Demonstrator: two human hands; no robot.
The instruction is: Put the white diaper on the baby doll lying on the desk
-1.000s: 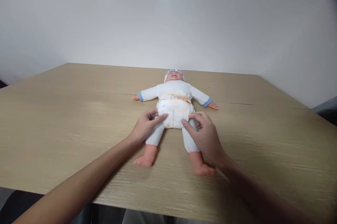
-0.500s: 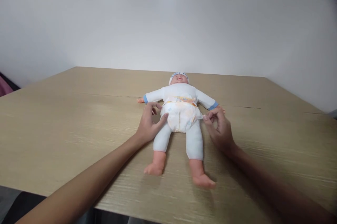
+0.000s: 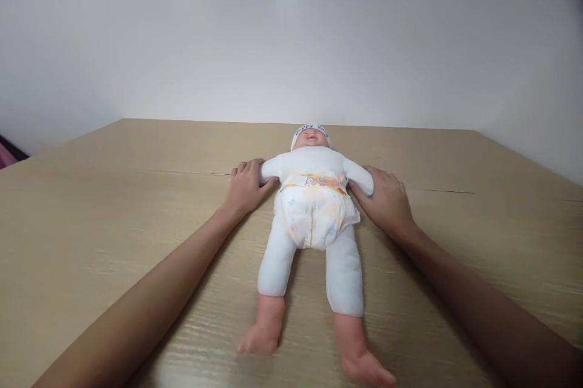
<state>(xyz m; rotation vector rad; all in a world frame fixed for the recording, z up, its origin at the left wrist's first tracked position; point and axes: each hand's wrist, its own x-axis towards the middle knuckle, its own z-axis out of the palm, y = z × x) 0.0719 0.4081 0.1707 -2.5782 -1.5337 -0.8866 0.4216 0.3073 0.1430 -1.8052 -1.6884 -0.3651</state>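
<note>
A baby doll (image 3: 314, 206) in a white suit and a white cap lies on its back on the wooden table (image 3: 113, 194), feet toward me. It wears a white diaper (image 3: 314, 218) with an orange printed waistband. My left hand (image 3: 246, 184) is wrapped around the doll's arm on the left. On the other side my right hand (image 3: 387, 200) grips the doll's other arm. Both of the doll's forearms are hidden under my fingers. Its bare feet reach the bottom of the view.
A plain white partition (image 3: 291, 42) stands along the table's far edge and right side. A seam runs across the tabletop behind the doll. Something pink (image 3: 6, 154) shows at the far left edge.
Both hands have left the diaper and moved up and outward onto the doll's arms. The doll now sits closer to me and larger in the view.
</note>
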